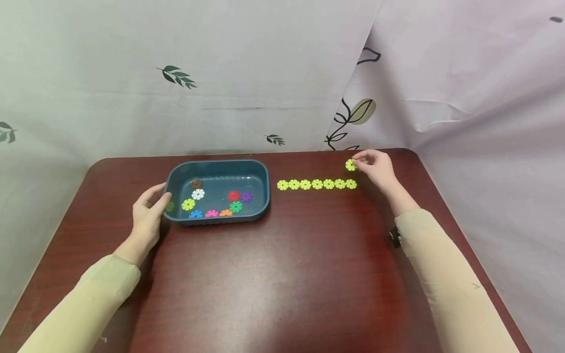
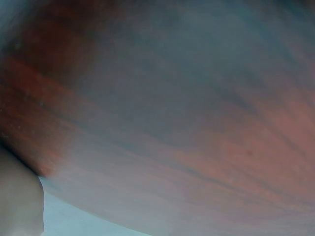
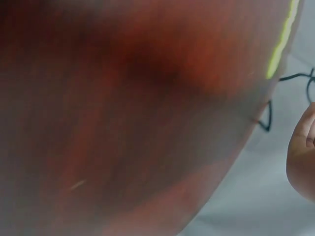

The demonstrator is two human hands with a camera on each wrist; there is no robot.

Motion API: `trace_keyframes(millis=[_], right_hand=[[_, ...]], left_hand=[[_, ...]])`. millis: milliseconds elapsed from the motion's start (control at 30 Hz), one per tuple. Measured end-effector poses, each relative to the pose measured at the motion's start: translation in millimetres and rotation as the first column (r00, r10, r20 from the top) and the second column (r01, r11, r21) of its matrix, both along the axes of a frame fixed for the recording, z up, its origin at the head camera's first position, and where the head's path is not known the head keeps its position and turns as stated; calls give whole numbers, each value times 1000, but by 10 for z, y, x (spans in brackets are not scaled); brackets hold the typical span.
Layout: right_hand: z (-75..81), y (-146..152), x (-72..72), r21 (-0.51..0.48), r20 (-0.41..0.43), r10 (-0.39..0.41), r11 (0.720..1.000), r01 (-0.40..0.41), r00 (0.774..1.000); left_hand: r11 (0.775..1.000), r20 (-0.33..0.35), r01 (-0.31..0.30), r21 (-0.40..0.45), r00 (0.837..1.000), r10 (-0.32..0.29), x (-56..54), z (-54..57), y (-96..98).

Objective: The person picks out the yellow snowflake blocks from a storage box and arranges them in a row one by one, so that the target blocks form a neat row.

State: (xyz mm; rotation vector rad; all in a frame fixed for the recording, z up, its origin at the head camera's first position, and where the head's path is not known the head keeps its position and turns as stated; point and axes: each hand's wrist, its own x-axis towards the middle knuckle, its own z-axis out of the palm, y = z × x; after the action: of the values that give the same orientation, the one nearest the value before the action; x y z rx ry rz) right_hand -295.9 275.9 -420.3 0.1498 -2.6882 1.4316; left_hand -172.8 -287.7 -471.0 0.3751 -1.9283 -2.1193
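Note:
My left hand [image 1: 147,214] grips the left end of a dark blue plastic tub [image 1: 216,184], thumb over the rim. Inside lie several flower-shaped notched discs: brown, white, red, purple, green, orange, pink, blue and a yellow-green disc [image 1: 188,204]. At the right, my right hand [image 1: 376,169] pinches another yellow-green disc [image 1: 350,165] between thumb and fingertips. That disc is just behind the right end of a straight row of yellow-green discs [image 1: 317,184] lying edge to edge. In the right wrist view, part of my right hand [image 3: 301,164] shows at the edge.
The tub and row are on a reddish-brown wooden table [image 1: 273,274] with rounded back corners. Behind it hangs a pale cloth [image 1: 247,73] printed with leaves, and more cloth is at the right side. Both wrist views mostly show blurred tabletop.

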Motion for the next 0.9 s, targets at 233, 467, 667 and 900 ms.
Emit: trace_keyframes(millis=[233,467,667,900], right_hand=[[-126,284,36,-11,60,-23,1000,24,998],[-167,424,74,64,118,-13,998,6,993],[-182,461,94,84,158,16,996,-30,987],[-231,479,98,163,169,37,985,-65,985]], left_hand=[[1000,4,-19,-13,1000,19,-19,-11,3],[999,5,-26,-36,1000,26,-35,-20,9],[999,17,-33,-31,999,34,-45,-16,7],[999,42,-34,-17,999,34,-40,-11,3]])
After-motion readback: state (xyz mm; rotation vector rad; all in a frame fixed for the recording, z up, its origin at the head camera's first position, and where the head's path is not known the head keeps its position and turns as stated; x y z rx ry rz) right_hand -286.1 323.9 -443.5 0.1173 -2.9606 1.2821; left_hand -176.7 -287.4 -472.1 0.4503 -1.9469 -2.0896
